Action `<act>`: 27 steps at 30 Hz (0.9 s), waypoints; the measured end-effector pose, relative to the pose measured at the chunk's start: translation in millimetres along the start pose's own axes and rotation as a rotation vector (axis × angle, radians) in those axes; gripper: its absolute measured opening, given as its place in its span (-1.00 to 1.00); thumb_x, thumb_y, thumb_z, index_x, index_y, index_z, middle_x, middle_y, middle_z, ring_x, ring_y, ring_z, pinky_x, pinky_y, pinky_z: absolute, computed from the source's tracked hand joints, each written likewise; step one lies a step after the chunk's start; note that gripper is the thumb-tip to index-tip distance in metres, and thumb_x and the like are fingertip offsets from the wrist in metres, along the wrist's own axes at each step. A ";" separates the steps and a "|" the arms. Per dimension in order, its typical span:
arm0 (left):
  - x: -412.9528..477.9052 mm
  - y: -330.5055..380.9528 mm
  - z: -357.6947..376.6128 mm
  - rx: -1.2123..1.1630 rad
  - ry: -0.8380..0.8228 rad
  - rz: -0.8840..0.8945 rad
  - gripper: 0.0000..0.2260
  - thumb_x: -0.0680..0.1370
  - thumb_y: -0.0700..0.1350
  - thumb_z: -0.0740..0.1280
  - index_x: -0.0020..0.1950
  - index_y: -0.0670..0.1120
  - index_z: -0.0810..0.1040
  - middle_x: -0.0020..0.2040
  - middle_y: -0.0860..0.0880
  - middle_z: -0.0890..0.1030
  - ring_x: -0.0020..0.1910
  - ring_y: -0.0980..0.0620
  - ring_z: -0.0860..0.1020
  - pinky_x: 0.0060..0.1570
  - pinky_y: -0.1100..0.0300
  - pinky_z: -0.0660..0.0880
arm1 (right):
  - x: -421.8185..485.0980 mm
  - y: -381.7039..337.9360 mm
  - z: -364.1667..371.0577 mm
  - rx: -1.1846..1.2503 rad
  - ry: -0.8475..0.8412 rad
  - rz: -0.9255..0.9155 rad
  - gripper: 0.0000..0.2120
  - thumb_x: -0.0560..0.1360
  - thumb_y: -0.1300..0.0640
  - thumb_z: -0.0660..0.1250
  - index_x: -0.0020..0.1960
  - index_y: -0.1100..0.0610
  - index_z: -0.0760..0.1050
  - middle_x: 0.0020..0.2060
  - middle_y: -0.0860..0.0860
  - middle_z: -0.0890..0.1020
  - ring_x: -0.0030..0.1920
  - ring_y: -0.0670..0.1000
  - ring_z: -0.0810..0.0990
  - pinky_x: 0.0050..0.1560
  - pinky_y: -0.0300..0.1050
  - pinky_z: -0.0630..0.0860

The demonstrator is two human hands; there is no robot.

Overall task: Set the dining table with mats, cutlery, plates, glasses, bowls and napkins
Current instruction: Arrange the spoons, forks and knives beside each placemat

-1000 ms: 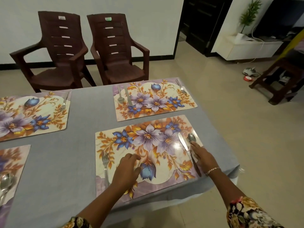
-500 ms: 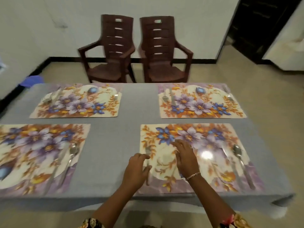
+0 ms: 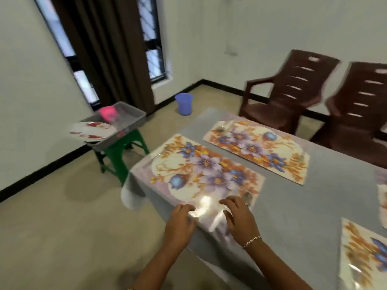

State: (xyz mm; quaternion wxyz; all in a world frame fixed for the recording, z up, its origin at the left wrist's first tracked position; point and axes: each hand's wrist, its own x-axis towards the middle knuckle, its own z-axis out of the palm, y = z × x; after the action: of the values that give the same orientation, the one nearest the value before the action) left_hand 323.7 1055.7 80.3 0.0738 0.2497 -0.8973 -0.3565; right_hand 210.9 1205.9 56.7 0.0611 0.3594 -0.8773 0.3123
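Observation:
A floral mat (image 3: 205, 174) lies at the near left corner of the grey-clothed table (image 3: 293, 206). My left hand (image 3: 181, 221) and my right hand (image 3: 238, 216) are at its near edge, fingers loosely bent, holding nothing. A blurred piece of cutlery (image 3: 248, 195) lies on the mat just beyond my right fingers. A second floral mat (image 3: 257, 147) lies farther back with blurred cutlery at its ends. Another mat (image 3: 364, 258) shows at the lower right. Floral plates (image 3: 92, 130) sit on a grey tray (image 3: 129, 120).
The tray rests on a green stool (image 3: 119, 153) left of the table and also holds a pink item (image 3: 107, 114). A blue bucket (image 3: 184, 103) stands on the floor by the curtain. Two brown plastic chairs (image 3: 289, 95) (image 3: 360, 105) stand behind the table.
The view has swung left from the right-hand mat to the left-hand one. Both hands have left the cutlery there and now sit at this mat's near edge, empty.

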 end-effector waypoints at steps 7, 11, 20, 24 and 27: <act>33.9 -110.8 -103.8 -0.106 0.183 -0.220 -0.78 0.53 -0.16 0.32 0.17 -0.10 0.52 0.14 -0.01 0.52 0.08 0.01 0.52 -0.04 0.32 0.36 | 96.3 -115.1 108.6 0.125 -0.092 -0.269 -0.76 0.39 0.16 0.18 0.03 -0.02 0.41 -0.12 0.05 0.58 -0.11 -0.04 0.45 -0.14 -0.26 0.39; 55.0 -148.6 -137.7 -0.137 0.219 -0.288 -0.79 0.52 -0.19 0.32 0.16 -0.11 0.53 0.12 -0.05 0.53 0.03 0.02 0.53 -0.03 0.34 0.38 | 129.9 -157.2 148.0 0.157 -0.170 -0.332 -0.78 0.40 0.13 0.19 0.04 -0.01 0.39 -0.13 0.08 0.60 -0.13 0.02 0.55 -0.12 -0.27 0.40; 142.6 -204.9 -182.0 -0.158 0.179 -0.318 -0.78 0.53 -0.17 0.32 0.17 -0.10 0.52 0.14 -0.05 0.53 0.00 0.10 0.48 -0.03 0.38 0.36 | 223.0 -189.8 211.5 0.155 -0.269 -0.203 -0.76 0.45 0.19 0.22 0.04 0.16 0.58 -0.02 0.11 0.57 -0.03 0.12 0.56 -0.05 -0.19 0.43; 186.1 -226.2 -206.4 -0.106 0.117 -0.306 -0.79 0.53 -0.15 0.33 0.16 -0.11 0.53 0.12 -0.04 0.52 -0.01 0.11 0.46 -0.03 0.37 0.36 | 257.3 -195.4 232.8 0.155 -0.288 -0.129 -0.77 0.47 0.28 0.29 0.10 0.13 0.55 0.06 0.08 0.54 0.06 0.07 0.51 0.06 -0.16 0.44; 216.6 -237.6 -221.6 -0.109 0.124 -0.317 -0.80 0.53 -0.14 0.33 0.15 -0.11 0.53 0.10 -0.03 0.52 -0.02 0.11 0.46 -0.05 0.39 0.34 | 283.2 -197.5 244.5 0.123 -0.338 -0.121 -0.77 0.48 0.28 0.28 0.11 0.14 0.55 0.05 0.08 0.54 0.06 0.08 0.51 0.06 -0.20 0.40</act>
State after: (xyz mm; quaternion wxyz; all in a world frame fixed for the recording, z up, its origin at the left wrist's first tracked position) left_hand 299.3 666.1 72.5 0.0854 0.4051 -0.8198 -0.3957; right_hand 163.8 785.5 55.1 -0.0905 0.4619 -0.8310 0.2963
